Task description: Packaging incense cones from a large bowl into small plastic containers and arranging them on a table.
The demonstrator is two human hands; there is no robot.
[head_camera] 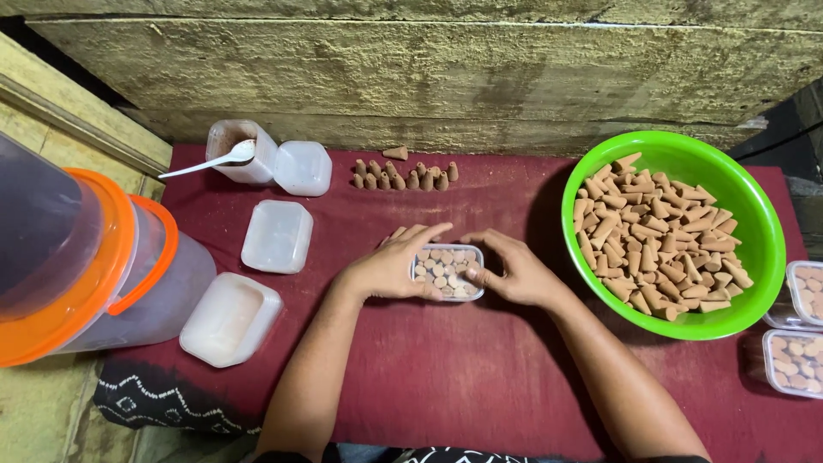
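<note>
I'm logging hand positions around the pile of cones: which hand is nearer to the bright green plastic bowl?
Right. The right hand rests on the small clear plastic box of cones, close beside the bright green plastic bowl. The left hand holds the box's far side, farther away.

Cones are sitting in a box (446, 272) between both hands; a bowl (754, 206) is lying right, lids (276, 236) left.

Soft even light, sharp focus, corners dim.
</note>
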